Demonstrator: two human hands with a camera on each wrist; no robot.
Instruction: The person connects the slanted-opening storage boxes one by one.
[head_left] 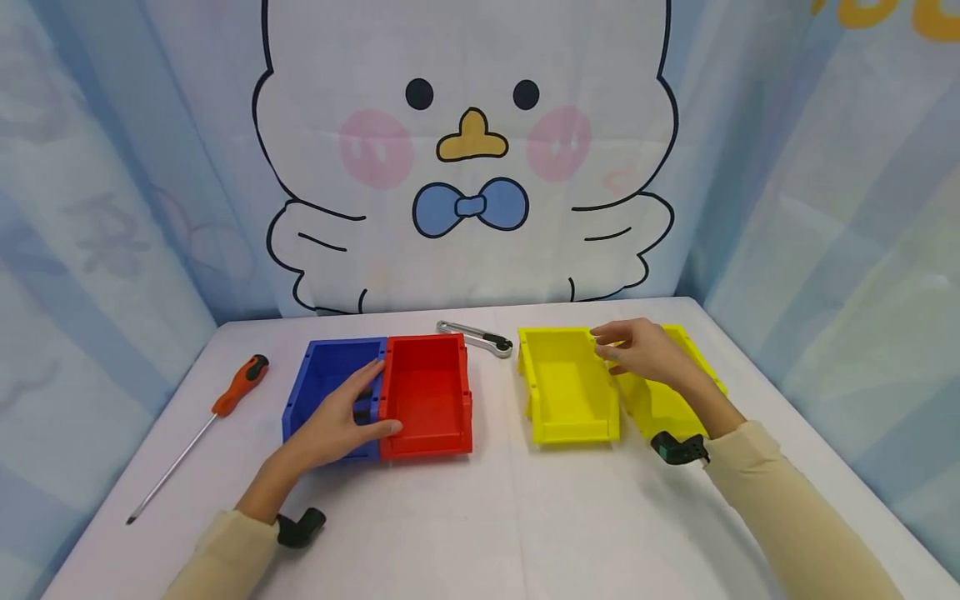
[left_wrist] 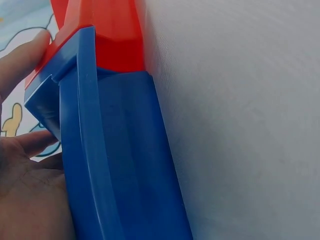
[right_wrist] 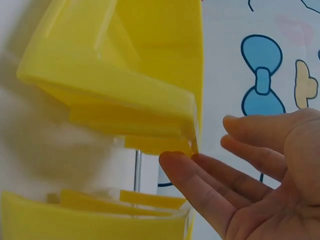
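Note:
My left hand lies over the seam between a blue bin and a red bin, which stand side by side. Its thumb extends over the red bin, and the index finger reaches along the seam; the other fingers are partly hidden inside the blue bin. My right hand hovers above two yellow bins, fingers loosely extended toward the right rim of the left yellow bin. Whether those fingertips touch the rim, I cannot tell. Under that hand the right yellow bin stands tilted at an angle, partly covered.
An orange-handled screwdriver lies on the table at the left. Metal tongs with a black part lie behind the bins, between red and yellow. In the right wrist view a thin metal rod shows between the yellow bins. Printed curtains surround the table.

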